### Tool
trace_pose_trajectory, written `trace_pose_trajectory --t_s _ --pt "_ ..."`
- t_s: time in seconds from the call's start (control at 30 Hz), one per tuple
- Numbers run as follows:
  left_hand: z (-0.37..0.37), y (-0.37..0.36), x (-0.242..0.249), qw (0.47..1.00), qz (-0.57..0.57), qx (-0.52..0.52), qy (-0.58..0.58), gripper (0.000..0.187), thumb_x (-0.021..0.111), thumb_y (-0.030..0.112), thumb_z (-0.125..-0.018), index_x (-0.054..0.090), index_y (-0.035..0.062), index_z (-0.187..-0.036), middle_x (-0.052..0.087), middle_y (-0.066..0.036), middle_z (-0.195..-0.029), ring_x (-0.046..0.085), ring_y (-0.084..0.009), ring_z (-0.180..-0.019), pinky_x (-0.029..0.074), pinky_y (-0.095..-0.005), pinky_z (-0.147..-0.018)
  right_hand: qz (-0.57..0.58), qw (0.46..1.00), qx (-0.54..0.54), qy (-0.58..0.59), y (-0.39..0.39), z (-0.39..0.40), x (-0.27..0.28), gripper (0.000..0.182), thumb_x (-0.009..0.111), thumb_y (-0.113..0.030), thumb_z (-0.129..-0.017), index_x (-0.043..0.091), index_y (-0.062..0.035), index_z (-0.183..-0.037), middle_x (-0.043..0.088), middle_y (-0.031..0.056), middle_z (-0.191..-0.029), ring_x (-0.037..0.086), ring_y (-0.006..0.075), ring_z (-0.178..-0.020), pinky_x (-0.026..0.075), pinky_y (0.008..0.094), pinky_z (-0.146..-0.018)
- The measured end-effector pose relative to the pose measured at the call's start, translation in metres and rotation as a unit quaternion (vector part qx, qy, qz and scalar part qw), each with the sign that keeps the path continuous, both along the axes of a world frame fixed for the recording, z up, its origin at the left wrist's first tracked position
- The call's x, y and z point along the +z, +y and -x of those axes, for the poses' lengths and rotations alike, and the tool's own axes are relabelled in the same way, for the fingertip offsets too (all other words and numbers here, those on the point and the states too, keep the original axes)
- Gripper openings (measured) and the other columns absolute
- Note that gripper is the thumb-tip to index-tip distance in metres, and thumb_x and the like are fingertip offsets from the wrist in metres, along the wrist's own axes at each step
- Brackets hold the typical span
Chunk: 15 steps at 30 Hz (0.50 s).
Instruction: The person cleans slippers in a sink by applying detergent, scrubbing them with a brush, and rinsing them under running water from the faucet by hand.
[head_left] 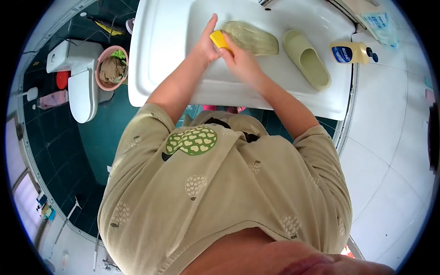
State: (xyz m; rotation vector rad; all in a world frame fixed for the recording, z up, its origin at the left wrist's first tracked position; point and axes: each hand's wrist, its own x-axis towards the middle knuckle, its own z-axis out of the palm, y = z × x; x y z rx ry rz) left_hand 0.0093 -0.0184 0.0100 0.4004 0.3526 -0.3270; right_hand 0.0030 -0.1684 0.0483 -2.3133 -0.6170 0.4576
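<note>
My right hand [243,64] grips a yellow scrubbing brush [220,40], its fingers closed round the block. Right beside it, my left hand [207,44] is open with the thumb stretched out, and its palm faces the bristles. Part of the left fingers is hidden behind the brush. A pale green slipper [252,38] lies sole up in the white sink [201,87], just beyond my right hand. Its mate, another green slipper [308,59], sits upright farther right in the basin.
A yellow pump bottle [350,52] lies on its side at the sink's right edge, near a plastic packet [379,27]. On the left are a pink bucket [99,73] holding cloths and a white toilet [82,94]. A faucet [265,2] shows at the top.
</note>
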Motion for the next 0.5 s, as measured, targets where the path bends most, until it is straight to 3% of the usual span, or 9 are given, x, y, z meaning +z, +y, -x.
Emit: trace_pose_trajectory --t_s 0.03,0.17,0.23,0.27,0.37,0.43,0.47,0.5 --pt "-0.001 0.003 0.003 1.0 -0.004 0.015 0.008 0.09 0.031 0.072 -0.083 0.038 -0.0033 -0.132 0.046 -0.018 -0.132 0.041 -0.0306 -0.124 0.029 -0.0461 -0.106 -0.022 0.998 0.05 -0.014 0.007 0.003 0.003 0.045 0.046 -0.033 -0.093 0.044 -0.0105 -0.131 0.063 0.0221 -0.093 0.062 0.0383 -0.084 0.048 0.0448 -0.072" --pt "0.0 -0.003 0.01 1.0 -0.002 -0.015 0.005 0.088 0.028 0.071 -0.085 0.038 -0.0028 -0.132 0.046 -0.016 -0.132 0.042 -0.0292 -0.124 0.029 -0.0416 -0.107 -0.012 0.995 0.052 -0.087 -0.025 -0.012 -0.019 0.046 0.048 -0.033 -0.092 0.044 -0.0116 -0.133 0.064 0.0199 -0.092 0.061 0.0376 -0.081 0.048 0.0427 -0.07" --pt "0.003 -0.005 0.007 1.0 0.0 -0.014 -0.006 0.087 0.033 0.07 -0.084 0.038 -0.0034 -0.132 0.045 -0.016 -0.132 0.041 -0.0296 -0.124 0.027 -0.043 -0.107 -0.142 0.988 0.056 -0.01 -0.029 -0.018 -0.037 0.05 0.051 -0.03 -0.092 0.038 -0.015 -0.138 0.063 0.0193 -0.094 0.061 0.0287 -0.077 0.047 0.0332 -0.073" --pt "0.0 -0.001 0.008 0.999 -0.006 -0.016 -0.027 0.087 0.039 0.069 -0.084 0.037 -0.004 -0.131 0.044 -0.016 -0.133 0.04 -0.0301 -0.125 0.026 -0.0444 -0.108 -0.146 0.988 0.055 -0.014 -0.031 -0.021 -0.039 0.05 0.051 -0.03 -0.092 0.038 -0.015 -0.138 0.063 0.0193 -0.094 0.061 0.0287 -0.077 0.047 0.0332 -0.073" --pt "-0.001 -0.004 0.01 0.999 -0.042 -0.006 -0.023 0.084 0.035 0.066 -0.087 0.034 -0.0033 -0.133 0.044 -0.016 -0.134 0.041 -0.0299 -0.123 0.029 -0.0436 -0.107 -0.093 0.994 0.06 0.01 -0.027 -0.016 -0.016 0.051 0.051 -0.031 -0.092 0.037 -0.017 -0.139 0.062 0.018 -0.101 0.059 0.0272 -0.08 0.046 0.0297 -0.077" --pt "0.002 -0.009 0.026 0.998 -0.052 0.015 0.012 0.081 0.034 0.064 -0.088 0.033 -0.0032 -0.133 0.044 -0.016 -0.133 0.043 -0.0299 -0.122 0.03 -0.0441 -0.106 0.016 0.998 0.027 0.05 -0.018 -0.004 0.017 0.052 0.05 -0.033 -0.092 0.036 -0.0176 -0.14 0.061 0.0183 -0.11 0.06 0.0305 -0.092 0.045 0.0312 -0.082" --pt "0.002 -0.009 0.031 0.996 -0.068 0.034 0.045 0.079 0.034 0.062 -0.089 0.033 -0.0031 -0.134 0.045 -0.016 -0.133 0.044 -0.0298 -0.121 0.031 -0.0446 -0.105 0.02 0.998 0.029 0.051 -0.02 -0.007 0.009 0.052 0.05 -0.033 -0.092 0.036 -0.0176 -0.14 0.061 0.0183 -0.11 0.06 0.0305 -0.092 0.045 0.0312 -0.082" --pt "0.0 -0.007 0.021 0.996 -0.066 0.036 0.046 0.079 0.034 0.062 -0.089 0.033 -0.0031 -0.134 0.045 -0.016 -0.133 0.044 -0.0298 -0.121 0.031 -0.0446 -0.105 0.038 0.999 0.016 -0.012 -0.026 -0.016 -0.009 0.053 0.047 -0.036 -0.093 0.034 -0.0182 -0.14 0.062 0.0198 -0.102 0.061 0.0337 -0.088 0.046 0.0367 -0.078"
